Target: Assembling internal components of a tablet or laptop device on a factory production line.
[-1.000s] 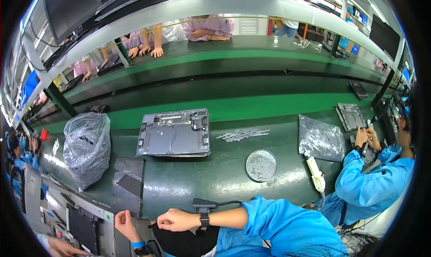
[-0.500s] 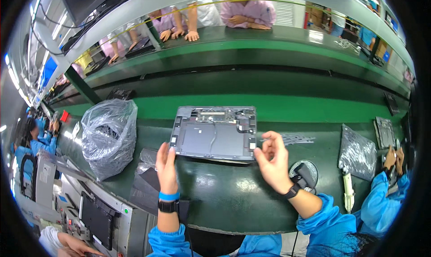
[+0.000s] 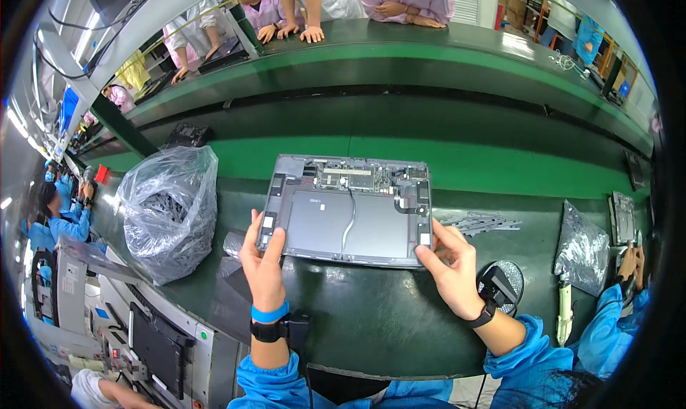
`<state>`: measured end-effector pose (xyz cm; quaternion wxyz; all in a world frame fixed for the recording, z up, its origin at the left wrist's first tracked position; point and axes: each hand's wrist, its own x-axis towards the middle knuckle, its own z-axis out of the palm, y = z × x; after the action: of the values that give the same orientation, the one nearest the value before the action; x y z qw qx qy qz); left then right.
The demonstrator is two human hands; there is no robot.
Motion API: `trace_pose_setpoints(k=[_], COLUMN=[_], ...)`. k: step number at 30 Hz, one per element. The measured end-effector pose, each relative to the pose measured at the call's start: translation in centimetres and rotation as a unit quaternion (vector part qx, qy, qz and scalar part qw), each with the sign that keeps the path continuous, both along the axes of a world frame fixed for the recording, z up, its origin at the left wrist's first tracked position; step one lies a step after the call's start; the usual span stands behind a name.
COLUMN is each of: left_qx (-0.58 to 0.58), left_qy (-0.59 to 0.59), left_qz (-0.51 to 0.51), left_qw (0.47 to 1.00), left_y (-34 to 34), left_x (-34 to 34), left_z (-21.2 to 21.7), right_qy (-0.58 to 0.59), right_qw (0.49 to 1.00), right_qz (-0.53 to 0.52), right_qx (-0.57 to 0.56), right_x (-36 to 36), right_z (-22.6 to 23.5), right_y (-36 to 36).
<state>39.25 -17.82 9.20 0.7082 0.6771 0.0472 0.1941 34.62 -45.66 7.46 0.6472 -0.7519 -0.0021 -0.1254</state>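
Note:
An opened laptop base (image 3: 321,227), its battery, circuit board and a pale cable exposed, is tilted up before me over the green bench. My left hand (image 3: 264,269) grips its near left corner, thumb on top. At the near right corner, my right hand (image 3: 454,269) holds it, with the thumb on the front edge and the fingers along the side. Thin grey strips (image 3: 482,224) lie on the bench just beyond my right hand. Dark sheets (image 3: 232,302) lie beside my left wrist.
A large clear plastic bag (image 3: 171,227) of dark parts stands at left. To the right are a round dish with a black device (image 3: 500,287), a white handheld tool (image 3: 564,312) and a bag of grey parts (image 3: 582,255). A co-worker's hands (image 3: 630,262) work at far right.
Both hands have closed on the laptop base's near corners; my right hand was apart from it before. The base is now tilted up and appears larger.

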Motion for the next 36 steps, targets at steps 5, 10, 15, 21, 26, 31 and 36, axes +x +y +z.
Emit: trace_pose_setpoints(k=[5,10,15,21,26,31,36], left_qx=[-0.142,-0.252,-0.257,-0.194,-0.176,-0.175,-0.198], left_qy=[-0.021,0.101,0.197,0.190,0.173,0.170,0.210], left_qz=[0.023,-0.197,-0.120,-0.065,-0.038,-0.054,-0.111], left_qw=[0.989,0.942,0.939,0.960,0.968,0.968,0.951], left_y=[0.1,3.1,3.3,3.0,2.4,2.6,2.8], left_x=[-6.3,-12.3,-17.1,-18.4,-19.1,-19.1,-18.2], left_z=[1.7,0.0,-1.8,-1.2,-0.2,0.1,-2.5], right_qy=[0.061,0.125,0.080,0.084,0.087,0.095,0.169], right_qw=[0.966,0.958,0.975,0.963,0.957,0.955,0.965], right_qz=[0.066,0.135,0.171,0.227,0.236,0.233,0.198], right_qx=[0.243,0.221,0.117,0.121,0.145,0.157,0.018], right_x=[-3.2,-9.9,-13.7,-15.3,-15.9,-16.3,-16.6], right_z=[3.7,2.7,0.4,0.0,0.2,0.5,1.7], right_y=[0.3,-2.9,-3.5,-4.5,-4.8,-4.7,-4.0])
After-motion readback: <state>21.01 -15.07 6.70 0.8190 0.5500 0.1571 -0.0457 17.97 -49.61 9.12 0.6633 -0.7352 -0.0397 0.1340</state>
